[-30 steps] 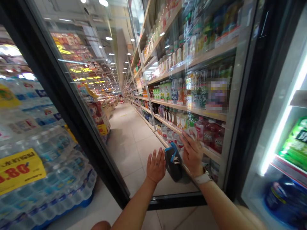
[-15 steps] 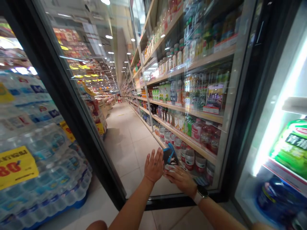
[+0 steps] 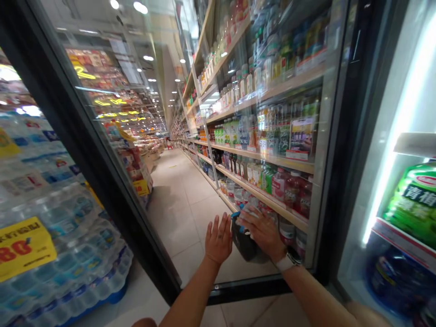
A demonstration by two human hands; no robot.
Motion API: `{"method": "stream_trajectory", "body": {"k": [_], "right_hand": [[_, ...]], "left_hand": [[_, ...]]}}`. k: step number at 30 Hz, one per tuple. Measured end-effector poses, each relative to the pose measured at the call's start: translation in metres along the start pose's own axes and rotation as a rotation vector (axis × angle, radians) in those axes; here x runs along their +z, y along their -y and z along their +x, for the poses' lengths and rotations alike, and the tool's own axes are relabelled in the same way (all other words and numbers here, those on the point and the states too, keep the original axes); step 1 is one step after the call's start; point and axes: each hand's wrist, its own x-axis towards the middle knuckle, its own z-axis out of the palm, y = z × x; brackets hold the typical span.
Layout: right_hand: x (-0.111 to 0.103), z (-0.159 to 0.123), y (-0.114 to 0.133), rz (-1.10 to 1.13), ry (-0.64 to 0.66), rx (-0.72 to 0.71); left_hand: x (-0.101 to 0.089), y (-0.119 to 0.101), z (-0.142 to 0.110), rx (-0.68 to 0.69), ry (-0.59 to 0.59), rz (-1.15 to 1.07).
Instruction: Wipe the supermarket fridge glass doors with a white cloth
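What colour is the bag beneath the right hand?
The bag is black with blue trim, best seen in the head view.

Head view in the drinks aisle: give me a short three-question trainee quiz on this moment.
1. True or false: the watch is on the right wrist.
2. Which item is nearest to the right hand? A) a dark pouch with blue trim B) a yellow price sign C) a red bottle
3. Fill in the blank: the stack of shrink-wrapped water bottles is on the person's ____ side.

Key: 1 true; 2 A; 3 left.
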Motion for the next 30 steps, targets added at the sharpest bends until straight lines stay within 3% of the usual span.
{"method": "stream_trajectory", "body": {"k": [6,9,14,20,26,30], "right_hand": [[-0.014,0.031,-0.019,-0.06,-0.212,0.386],[-0.011,0.037,-0.016,-0.048,-0.274,0.464],[0.004,0.024,0.006,-0.018,-0.162,0.313],[0.019,-0.02,0.025,-0.019,0.002,0.129],[0.025,-0.072,0.033,0.013,0.143,-0.099],[0.026,-0.075,0.03,0.028,0.168,-0.186]], "left_hand": [[0.0,-0.001,-0.002,0.004,0.0,0.004],[0.0,-0.002,-0.001,0.004,-0.001,0.002],[0.0,-0.001,0.0,0.001,-0.007,-0.011],[0.0,-0.001,0.001,0.005,-0.011,-0.014],[-0.002,-0.002,0.003,0.007,-0.017,-0.007],[-0.002,-0.002,0.003,0.015,-0.024,-0.001]]}}
